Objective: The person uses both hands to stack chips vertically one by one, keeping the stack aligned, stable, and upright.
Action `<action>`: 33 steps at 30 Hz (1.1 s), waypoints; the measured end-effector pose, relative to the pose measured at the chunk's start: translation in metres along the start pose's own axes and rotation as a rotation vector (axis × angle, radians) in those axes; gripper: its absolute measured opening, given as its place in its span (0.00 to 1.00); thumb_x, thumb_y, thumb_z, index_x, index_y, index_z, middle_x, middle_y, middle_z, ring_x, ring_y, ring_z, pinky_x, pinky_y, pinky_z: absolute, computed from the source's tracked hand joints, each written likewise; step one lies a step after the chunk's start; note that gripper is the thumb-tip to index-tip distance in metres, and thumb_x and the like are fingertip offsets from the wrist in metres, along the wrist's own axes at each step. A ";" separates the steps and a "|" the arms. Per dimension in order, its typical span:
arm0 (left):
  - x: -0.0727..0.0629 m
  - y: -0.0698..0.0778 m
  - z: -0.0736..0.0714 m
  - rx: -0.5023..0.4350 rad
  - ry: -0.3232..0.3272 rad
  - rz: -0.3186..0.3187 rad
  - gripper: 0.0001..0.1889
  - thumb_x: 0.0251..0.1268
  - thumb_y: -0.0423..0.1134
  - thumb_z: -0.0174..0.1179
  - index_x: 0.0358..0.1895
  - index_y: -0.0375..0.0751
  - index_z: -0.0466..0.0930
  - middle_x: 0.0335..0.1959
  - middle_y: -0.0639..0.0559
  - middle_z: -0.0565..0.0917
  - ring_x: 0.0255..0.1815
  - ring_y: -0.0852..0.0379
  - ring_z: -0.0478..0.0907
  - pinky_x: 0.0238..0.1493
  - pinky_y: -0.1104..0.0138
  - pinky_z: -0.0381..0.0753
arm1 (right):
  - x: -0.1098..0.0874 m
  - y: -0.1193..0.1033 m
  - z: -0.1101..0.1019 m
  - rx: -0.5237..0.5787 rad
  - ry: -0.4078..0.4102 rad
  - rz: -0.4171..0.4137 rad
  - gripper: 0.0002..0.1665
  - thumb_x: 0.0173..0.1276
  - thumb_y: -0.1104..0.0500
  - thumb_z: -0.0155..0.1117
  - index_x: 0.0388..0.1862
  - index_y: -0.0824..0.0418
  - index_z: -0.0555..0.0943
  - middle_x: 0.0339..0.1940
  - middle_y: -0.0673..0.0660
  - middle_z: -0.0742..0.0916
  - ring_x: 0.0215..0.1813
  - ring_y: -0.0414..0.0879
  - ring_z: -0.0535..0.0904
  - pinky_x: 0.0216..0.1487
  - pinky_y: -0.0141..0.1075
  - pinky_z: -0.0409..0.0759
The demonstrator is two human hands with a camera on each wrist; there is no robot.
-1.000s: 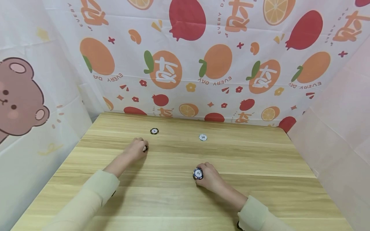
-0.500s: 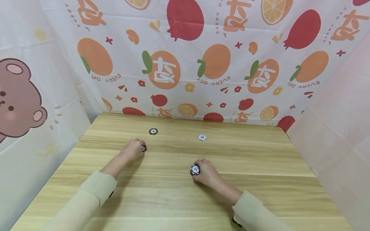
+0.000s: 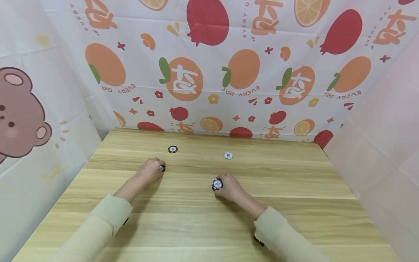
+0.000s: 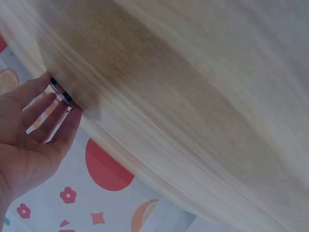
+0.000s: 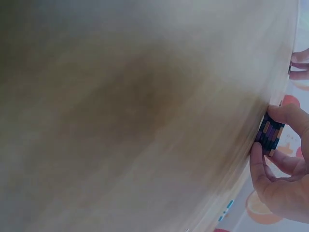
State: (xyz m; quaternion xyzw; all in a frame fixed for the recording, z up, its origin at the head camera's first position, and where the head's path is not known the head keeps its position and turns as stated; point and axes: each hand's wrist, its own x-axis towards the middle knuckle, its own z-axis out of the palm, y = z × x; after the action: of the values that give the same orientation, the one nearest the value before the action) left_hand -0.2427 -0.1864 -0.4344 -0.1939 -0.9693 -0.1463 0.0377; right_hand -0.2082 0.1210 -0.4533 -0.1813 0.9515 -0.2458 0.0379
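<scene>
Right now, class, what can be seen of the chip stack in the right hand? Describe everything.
The chip stack is a short pile of round, flat chips that look like plastic. Its top chip is dark blue with pale edge patches and a white centre printed 10, upside down in the head view. The sides show dark layers with orange and purple patches. The right hand grips it by its sides, on or just above the wood-look table; I cannot tell which.

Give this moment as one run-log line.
left grip: pinches dark chip | right grip: holds chip stack, top marked 10 | table: black chip and white chip lying flat, apart, beyond both grips
</scene>
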 end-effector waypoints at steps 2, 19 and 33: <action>0.000 0.000 0.000 -0.007 -0.001 0.006 0.16 0.46 0.26 0.65 0.42 0.26 0.78 0.39 0.32 0.77 0.43 0.34 0.73 0.45 0.49 0.74 | 0.002 -0.001 -0.001 0.004 -0.004 -0.001 0.25 0.47 0.59 0.74 0.44 0.67 0.77 0.40 0.60 0.77 0.42 0.51 0.75 0.45 0.41 0.75; 0.000 0.000 0.002 -0.013 0.028 0.011 0.09 0.45 0.29 0.67 0.32 0.33 0.79 0.29 0.40 0.76 0.33 0.41 0.73 0.38 0.51 0.75 | 0.000 -0.003 0.000 0.027 -0.018 0.025 0.25 0.49 0.59 0.73 0.46 0.66 0.77 0.41 0.60 0.76 0.44 0.52 0.74 0.47 0.42 0.75; 0.002 0.012 -0.002 -0.035 0.022 0.024 0.11 0.46 0.30 0.63 0.36 0.32 0.80 0.33 0.41 0.76 0.34 0.44 0.76 0.36 0.51 0.76 | 0.000 -0.002 0.000 0.037 -0.012 0.039 0.25 0.49 0.60 0.73 0.46 0.65 0.77 0.40 0.59 0.75 0.44 0.52 0.74 0.47 0.42 0.75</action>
State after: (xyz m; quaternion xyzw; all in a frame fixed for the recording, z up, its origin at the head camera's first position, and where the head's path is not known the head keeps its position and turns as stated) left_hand -0.2399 -0.1759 -0.4288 -0.2047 -0.9637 -0.1649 0.0468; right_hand -0.2080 0.1195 -0.4527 -0.1632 0.9499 -0.2615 0.0518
